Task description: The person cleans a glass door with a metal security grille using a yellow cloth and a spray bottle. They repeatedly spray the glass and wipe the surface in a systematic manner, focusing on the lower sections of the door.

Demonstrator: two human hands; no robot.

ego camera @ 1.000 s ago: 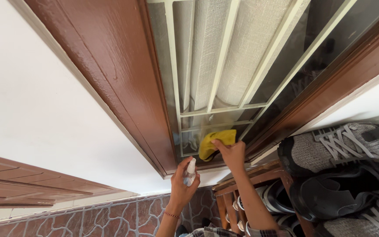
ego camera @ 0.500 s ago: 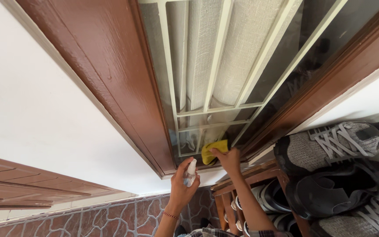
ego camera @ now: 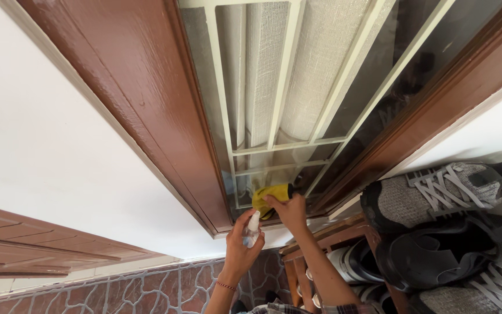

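Note:
My right hand point(ego camera: 290, 211) presses a yellow cloth point(ego camera: 266, 196) against the lowest glass pane point(ego camera: 274, 177) of a brown-framed window point(ego camera: 146, 99). The cloth sits at the pane's bottom, just above the sill. My left hand point(ego camera: 240, 244) holds a small clear spray bottle point(ego camera: 252, 228) upright just below the window frame, to the left of the right hand. A thin red band circles my left wrist. White grille bars point(ego camera: 283, 75) and a pale curtain show behind the glass.
A wooden shoe rack point(ego camera: 326, 232) stands below the window at the right, with grey laced sneakers point(ego camera: 437, 189) and dark shoes point(ego camera: 437, 250) on top. White wall point(ego camera: 47, 151) lies left of the frame. Brown stone-pattern tiling point(ego camera: 123, 291) covers the wall's base.
My right hand has slid the yellow cloth down and to the left across the lower pane. My left hand with the spray bottle has barely moved.

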